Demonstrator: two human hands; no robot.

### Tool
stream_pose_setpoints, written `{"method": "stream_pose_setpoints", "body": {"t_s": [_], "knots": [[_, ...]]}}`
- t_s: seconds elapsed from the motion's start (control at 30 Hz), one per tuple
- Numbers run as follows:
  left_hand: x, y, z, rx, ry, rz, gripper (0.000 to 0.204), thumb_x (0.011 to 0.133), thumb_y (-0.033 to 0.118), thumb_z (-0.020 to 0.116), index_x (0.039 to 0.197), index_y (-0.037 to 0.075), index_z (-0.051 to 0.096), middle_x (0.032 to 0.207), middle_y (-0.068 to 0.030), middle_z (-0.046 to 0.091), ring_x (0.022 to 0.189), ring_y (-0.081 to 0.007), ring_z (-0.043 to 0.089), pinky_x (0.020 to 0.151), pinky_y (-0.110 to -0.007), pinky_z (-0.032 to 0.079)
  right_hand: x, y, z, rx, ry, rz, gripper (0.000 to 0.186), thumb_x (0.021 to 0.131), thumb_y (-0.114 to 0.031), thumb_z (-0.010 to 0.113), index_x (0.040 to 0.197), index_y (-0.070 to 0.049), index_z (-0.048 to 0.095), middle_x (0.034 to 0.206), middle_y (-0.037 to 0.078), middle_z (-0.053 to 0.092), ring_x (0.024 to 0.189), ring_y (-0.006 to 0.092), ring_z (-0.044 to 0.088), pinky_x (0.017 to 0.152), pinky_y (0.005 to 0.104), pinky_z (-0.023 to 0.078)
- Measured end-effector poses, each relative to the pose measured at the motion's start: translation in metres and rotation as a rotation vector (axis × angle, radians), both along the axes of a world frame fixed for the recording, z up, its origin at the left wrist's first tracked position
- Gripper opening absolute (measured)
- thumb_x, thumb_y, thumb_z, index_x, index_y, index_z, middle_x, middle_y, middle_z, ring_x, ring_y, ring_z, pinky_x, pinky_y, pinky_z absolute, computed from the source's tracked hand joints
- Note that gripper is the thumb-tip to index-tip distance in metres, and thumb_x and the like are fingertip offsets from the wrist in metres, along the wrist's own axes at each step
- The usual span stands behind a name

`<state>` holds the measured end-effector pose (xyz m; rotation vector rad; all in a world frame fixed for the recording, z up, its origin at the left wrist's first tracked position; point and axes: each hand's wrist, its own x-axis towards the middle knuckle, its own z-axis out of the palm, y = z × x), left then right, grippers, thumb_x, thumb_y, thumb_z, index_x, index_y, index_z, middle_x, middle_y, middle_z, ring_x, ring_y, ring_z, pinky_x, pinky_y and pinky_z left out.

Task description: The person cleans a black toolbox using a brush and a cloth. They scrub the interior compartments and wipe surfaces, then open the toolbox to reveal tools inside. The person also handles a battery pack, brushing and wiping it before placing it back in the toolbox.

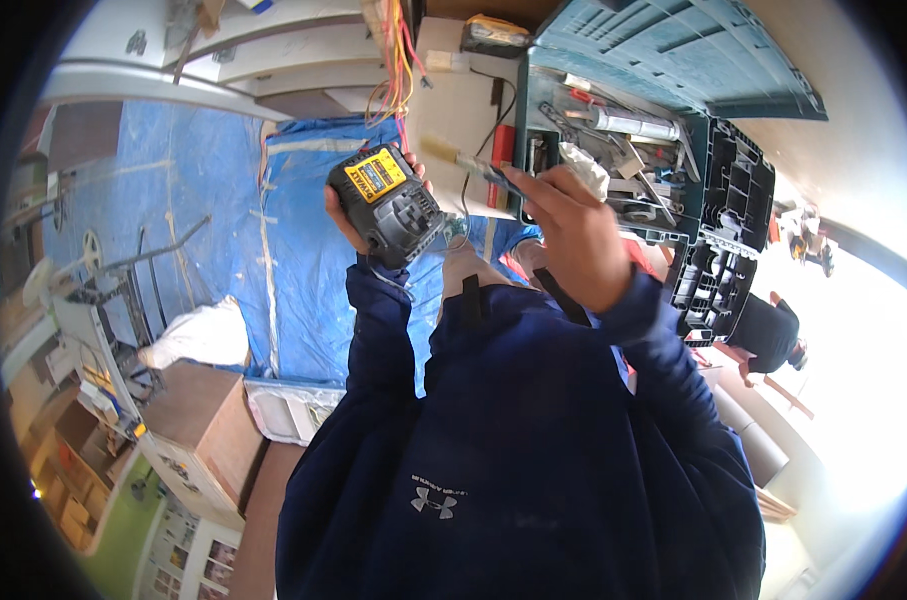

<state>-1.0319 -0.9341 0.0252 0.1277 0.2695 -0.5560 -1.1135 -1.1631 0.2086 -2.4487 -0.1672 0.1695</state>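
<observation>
My left hand [344, 220] is wrapped round a black battery charger [401, 222] with a yellow label on its upper face. It holds the charger up in front of my body, tilted, with the black slotted part toward me. My right hand [583, 240], to the right of it, is closed on a paintbrush [470, 163]. The brush has pale bristles, which point left toward the charger. A small gap seems to lie between bristles and charger, though motion blurs the brush. The end of its handle is hidden in my fingers.
An open teal toolbox [613, 85] full of hand tools lies at the upper right, beside black organiser trays [738, 190]. Loose coloured wires [398, 70] hang at the top. Blue sheeting [313, 240] covers the floor. Another person [768, 335] is at the far right.
</observation>
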Motion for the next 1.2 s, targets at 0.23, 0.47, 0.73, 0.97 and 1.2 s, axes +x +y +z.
{"method": "stream_pose_setpoints", "body": {"t_s": [0.23, 0.47, 0.73, 0.97, 1.2], "knots": [[0.019, 0.018, 0.014, -0.236, -0.105, -0.037, 0.114, 0.075, 0.076, 0.072, 0.15, -0.002, 0.036, 0.146, -0.0241, 0.045, 0.135, -0.0393, 0.047, 0.116, -0.058, 0.035, -0.035, -0.026, 0.001, 0.418, 0.294, -0.063, 0.034, 0.096, 0.001, 0.055, 0.127, -0.003, 0.069, 0.099, 0.015, 0.071, 0.087, 0.0231, 0.066, 0.084, 0.0339, 0.052], [0.02, 0.038, 0.077, -0.222, -0.085, 0.116, 0.113, 0.064, 0.063, 0.087, 0.14, -0.006, 0.041, 0.134, -0.0204, 0.051, 0.126, -0.0338, 0.049, 0.114, -0.048, 0.036, -0.011, -0.166, -0.194, -0.249, -0.141, -0.826, 0.051, 0.092, -0.03, 0.068, 0.137, -0.008, 0.062, 0.129, 0.024, 0.064, 0.122, 0.0403, 0.058, 0.106, 0.0481, 0.043], [0.029, 0.028, 0.11, 0.126, -0.124, 0.318, 0.08, 0.08, 0.077, 0.064, 0.125, 0.01, 0.061, 0.116, -0.019, 0.065, 0.108, -0.0378, 0.063, 0.102, -0.057, 0.046, -0.046, -0.141, -0.209, -0.453, 0.05, -0.621, 0.053, 0.082, -0.038, 0.078, 0.119, -0.001, 0.068, 0.131, 0.022, 0.063, 0.121, 0.037, 0.059, 0.098, 0.045, 0.049], [0.039, -0.002, 0.188, 0.579, -0.35, 0.592, 0.064, 0.087, 0.059, 0.066, 0.124, 0.007, 0.057, 0.114, -0.0104, 0.063, 0.104, -0.0292, 0.063, 0.094, -0.047, 0.052, -0.05, -0.031, -0.008, 1.109, 0.057, -0.758, 0.051, 0.095, -0.025, 0.057, 0.14, 0.0, 0.055, 0.123, 0.016, 0.067, 0.107, 0.0301, 0.07, 0.091, 0.0446, 0.058], [0.047, -0.052, 0.249, 1.25, -0.962, 1.102, 0.115, 0.073, 0.052, 0.081, 0.151, -0.002, 0.015, 0.133, -0.018, 0.042, 0.119, -0.0304, 0.051, 0.101, -0.046, 0.047, -0.006, 0.074, 0.074, 2.087, 0.262, -0.405, 0.057, 0.106, -0.048, 0.042, 0.141, -0.004, 0.054, 0.126, 0.013, 0.067, 0.114, 0.0255, 0.065, 0.096, 0.035, 0.053]]}}
